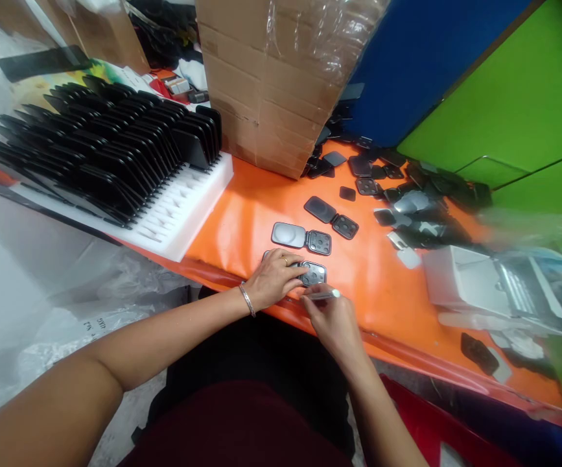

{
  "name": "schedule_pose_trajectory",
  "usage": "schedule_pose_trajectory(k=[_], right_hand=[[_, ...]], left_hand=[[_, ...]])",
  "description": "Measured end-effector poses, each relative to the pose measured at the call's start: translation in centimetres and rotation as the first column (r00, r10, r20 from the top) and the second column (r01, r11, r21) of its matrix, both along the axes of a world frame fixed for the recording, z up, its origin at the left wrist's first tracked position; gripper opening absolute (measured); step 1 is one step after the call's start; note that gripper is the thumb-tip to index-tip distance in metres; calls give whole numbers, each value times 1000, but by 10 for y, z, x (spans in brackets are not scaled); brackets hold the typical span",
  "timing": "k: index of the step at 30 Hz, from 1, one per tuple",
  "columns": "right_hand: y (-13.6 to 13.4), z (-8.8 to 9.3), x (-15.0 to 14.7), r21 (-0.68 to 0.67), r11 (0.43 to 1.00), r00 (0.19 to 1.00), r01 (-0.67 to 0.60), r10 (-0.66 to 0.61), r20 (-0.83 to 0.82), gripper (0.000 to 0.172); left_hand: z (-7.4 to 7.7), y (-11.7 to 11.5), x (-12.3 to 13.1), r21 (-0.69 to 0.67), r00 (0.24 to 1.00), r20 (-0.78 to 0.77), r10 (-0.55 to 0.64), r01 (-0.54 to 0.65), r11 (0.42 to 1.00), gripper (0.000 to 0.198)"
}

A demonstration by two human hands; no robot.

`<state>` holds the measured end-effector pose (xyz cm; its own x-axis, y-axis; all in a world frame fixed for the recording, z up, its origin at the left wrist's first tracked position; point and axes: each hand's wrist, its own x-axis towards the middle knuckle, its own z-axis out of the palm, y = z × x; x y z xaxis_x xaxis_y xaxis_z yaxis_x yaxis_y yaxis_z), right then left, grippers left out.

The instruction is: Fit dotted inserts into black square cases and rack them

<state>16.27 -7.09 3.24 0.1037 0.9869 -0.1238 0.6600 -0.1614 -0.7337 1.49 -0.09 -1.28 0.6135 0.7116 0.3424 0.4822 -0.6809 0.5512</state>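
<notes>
My left hand (275, 277), with a ring and a bracelet, rests over a hinged dark two-part piece (314, 274) near the table's front edge. Its fingers hold the piece down and hide most of one half; the uncovered half has round recesses. Close beside it, my right hand (335, 322) pinches a slim pen-like tool (323, 295) with a pale end. The tool lies just in front of the piece; whether its tip touches it I cannot tell. Two similar unfolded hinged pieces, a nearer one (288, 235) and a farther one (320, 209), lie beyond my hands.
On the left, a white foam rack (183, 237) holds rows of upright black plates (129, 155). A tall cardboard box (261, 84) stands behind. Loose dark parts (417, 201) pile up at right, near an open white box (470, 282). Orange covering (246, 194) spans the table.
</notes>
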Motion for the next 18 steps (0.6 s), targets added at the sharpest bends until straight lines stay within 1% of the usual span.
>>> schedule_pose_trajectory(k=[2,4,6,9,12,14,18], right_hand=[[-4,-1,5,-47,998,981,44,-52,-185,14],[-5,-1,11,-109,990,925,94,-128,-359,21],[-5,-2,19,-151,977,855,149,-204,-477,24],[-6,-2,32,-150,955,775,256,-295,-559,27],[-10,-2,45,-135,927,731,351,-361,-580,28],[-12,-1,47,-120,927,740,355,-358,-569,28],[-9,1,34,-34,970,842,240,-225,-490,23]], left_hand=[[0,0,0,1,1000,5,-3,3,1000,22],[1,0,-1,0,1000,5,3,-3,1000,23],[2,0,-1,-2,1000,-2,2,-2,1000,24],[3,0,-1,-2,1000,-7,-10,10,1000,26],[2,0,-2,-3,1000,-1,-15,15,1000,25],[2,0,-2,-4,1000,5,-13,13,1000,26],[5,-1,-3,-10,1000,21,-12,12,1000,28]])
